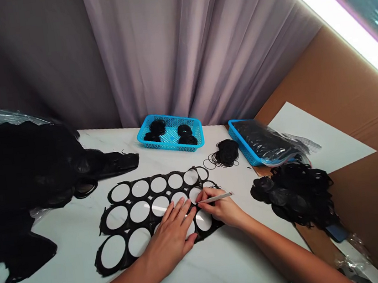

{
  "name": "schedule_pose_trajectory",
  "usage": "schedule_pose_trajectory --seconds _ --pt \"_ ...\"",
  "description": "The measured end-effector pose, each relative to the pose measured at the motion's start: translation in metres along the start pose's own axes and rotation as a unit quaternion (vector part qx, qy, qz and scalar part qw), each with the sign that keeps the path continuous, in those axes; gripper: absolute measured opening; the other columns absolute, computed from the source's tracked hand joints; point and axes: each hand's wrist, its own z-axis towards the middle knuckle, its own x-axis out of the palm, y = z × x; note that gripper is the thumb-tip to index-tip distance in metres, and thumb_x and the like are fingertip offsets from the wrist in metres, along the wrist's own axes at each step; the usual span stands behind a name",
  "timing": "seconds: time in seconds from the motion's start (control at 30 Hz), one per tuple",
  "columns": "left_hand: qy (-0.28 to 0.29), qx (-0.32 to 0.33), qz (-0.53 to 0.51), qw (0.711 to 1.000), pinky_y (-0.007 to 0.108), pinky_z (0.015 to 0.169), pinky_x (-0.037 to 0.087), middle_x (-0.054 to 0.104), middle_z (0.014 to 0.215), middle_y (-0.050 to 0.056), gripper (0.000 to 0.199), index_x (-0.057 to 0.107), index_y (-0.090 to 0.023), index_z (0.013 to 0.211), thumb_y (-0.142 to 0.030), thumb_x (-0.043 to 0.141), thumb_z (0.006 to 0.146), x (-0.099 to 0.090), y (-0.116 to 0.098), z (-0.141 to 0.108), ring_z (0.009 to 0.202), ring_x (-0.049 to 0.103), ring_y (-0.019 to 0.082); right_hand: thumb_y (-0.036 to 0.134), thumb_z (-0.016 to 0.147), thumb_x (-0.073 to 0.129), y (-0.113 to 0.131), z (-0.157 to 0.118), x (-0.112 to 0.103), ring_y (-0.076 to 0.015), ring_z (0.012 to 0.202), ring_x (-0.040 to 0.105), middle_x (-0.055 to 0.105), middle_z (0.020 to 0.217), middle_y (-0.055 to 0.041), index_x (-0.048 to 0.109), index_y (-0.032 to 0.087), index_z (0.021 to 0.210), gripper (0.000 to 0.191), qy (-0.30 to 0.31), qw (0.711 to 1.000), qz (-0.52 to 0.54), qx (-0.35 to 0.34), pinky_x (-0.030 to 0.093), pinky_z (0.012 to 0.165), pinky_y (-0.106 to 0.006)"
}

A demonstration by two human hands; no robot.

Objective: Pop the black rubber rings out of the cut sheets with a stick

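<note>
At lower centre, the left hand (168, 238) presses spread on a black punched sheet (149, 206). The right hand (220, 209) pinches a slim stylus (215, 198)

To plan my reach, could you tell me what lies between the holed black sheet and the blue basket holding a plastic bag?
A tangle of thin black rings, seen in the head view.

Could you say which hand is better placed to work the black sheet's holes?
Right hand, probably: it holds a white tool at a hole's edge; the left hand rests on the sheet.
</note>
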Motion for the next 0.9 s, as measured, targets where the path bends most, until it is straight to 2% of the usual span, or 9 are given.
schedule_pose_trajectory --seconds 0.13,0.2,0.27,0.37,0.43,0.5,0.6,0.73,0.9 --pt "-0.004 -0.008 -0.017 1.000 0.050 0.119 0.024 0.034 0.158 0.009 0.066 0.030 -0.027 0.151 -0.026 0.059 0.091 0.000 0.000 -0.001 0.146 0.027 0.029 0.020 0.086 0.059 -0.001 -0.003 0.004 -0.0222 0.085 0.059 0.068 0.092 -0.0061 0.059 0.024 0.081 0.007 0.032 0.991 -0.106 -0.077 0.043 0.078 -0.034" --pt "-0.003 -0.009 -0.019 1.000 0.050 0.118 0.025 0.032 0.158 0.009 0.065 0.032 -0.027 0.150 -0.026 0.059 0.091 0.000 0.000 -0.001 0.147 0.026 0.029 0.017 0.082 0.060 -0.003 0.001 -0.003 -0.0247 0.090 0.059 0.067 0.092 -0.0071 0.062 0.025 0.091 0.012 0.029 0.983 -0.149 -0.105 0.043 0.082 -0.035" --pt "-0.004 -0.009 -0.016 1.000 0.051 0.118 0.027 0.031 0.159 0.009 0.063 0.035 -0.027 0.149 -0.026 0.060 0.091 -0.001 -0.001 -0.002 0.147 0.026 0.030 0.016 0.080 0.059 -0.005 0.009 -0.022 -0.0269 0.093 0.059 0.066 0.093 -0.0089 0.062 0.024 0.094 0.017 -0.052 0.975 -0.197 -0.090 0.043 0.083 -0.036" --pt "-0.006 -0.014 -0.005 1.000 0.053 0.116 0.030 0.030 0.159 0.009 0.060 0.038 -0.026 0.147 -0.025 0.060 0.091 -0.002 -0.001 -0.002 0.146 0.027 0.032 0.019 0.084 0.052 -0.008 0.024 -0.064 -0.0285 0.091 0.058 0.067 0.092 -0.0121 0.058 0.023 0.086 0.008 -0.248 0.936 -0.251 -0.013 0.040 0.083 -0.039" --pt "-0.007 -0.016 -0.002 1.000 0.053 0.115 0.033 0.029 0.159 0.011 0.061 0.039 -0.025 0.147 -0.025 0.062 0.091 -0.005 -0.002 -0.001 0.145 0.028 0.033 0.023 0.086 0.052 -0.007 0.027 -0.083 -0.0266 0.083 0.058 0.069 0.093 -0.0123 0.053 0.023 0.079 0.008 -0.296 0.927 -0.231 0.012 0.040 0.078 -0.039" --pt "-0.013 -0.013 -0.006 1.000 0.053 0.114 0.035 0.028 0.159 0.013 0.061 0.039 -0.024 0.147 -0.024 0.062 0.090 -0.010 -0.003 -0.001 0.145 0.030 0.034 0.028 0.086 0.056 -0.003 0.022 -0.086 -0.0243 0.080 0.059 0.071 0.093 -0.0103 0.049 0.023 0.071 0.018 -0.265 0.952 -0.153 0.018 0.040 0.074 -0.037" --pt "-0.016 0.016 -0.023 0.999 0.052 0.115 0.034 0.035 0.156 0.013 0.053 0.044 -0.022 0.142 -0.019 0.059 0.091 -0.018 -0.008 -0.004 0.142 0.036 0.032 0.034 0.083 0.064 0.006 0.002 -0.062 -0.0228 0.084 0.060 0.071 0.090 -0.0071 0.047 0.023 0.065 0.027 -0.142 0.989 0.005 0.037 0.042 0.071 -0.033" --pt "0.031 0.073 -0.050 0.996 0.052 0.116 0.032 0.043 0.151 0.012 0.047 0.052 -0.024 0.135 -0.020 0.062 0.089 -0.023 -0.014 -0.013 0.141 0.039 0.031 0.038 0.081 0.069 0.012 -0.027 -0.018 -0.0162 0.068 0.054 0.067 0.092 -0.0054 0.048 0.021 0.068 0.030 0.004 0.986 0.146 0.079 0.040 0.058 -0.029" --pt "0.066 0.068 -0.069 0.993 0.053 0.116 0.029 0.037 0.156 0.009 0.058 0.047 -0.030 0.142 -0.027 0.067 0.087 -0.019 -0.015 -0.020 0.143 0.034 0.032 0.028 0.084 0.066 0.011 -0.050 0.005 -0.0167 0.072 0.054 0.066 0.088 -0.0049 0.045 0.021 0.065 0.029 0.028 0.995 0.087 0.033 0.039 0.063 -0.029"
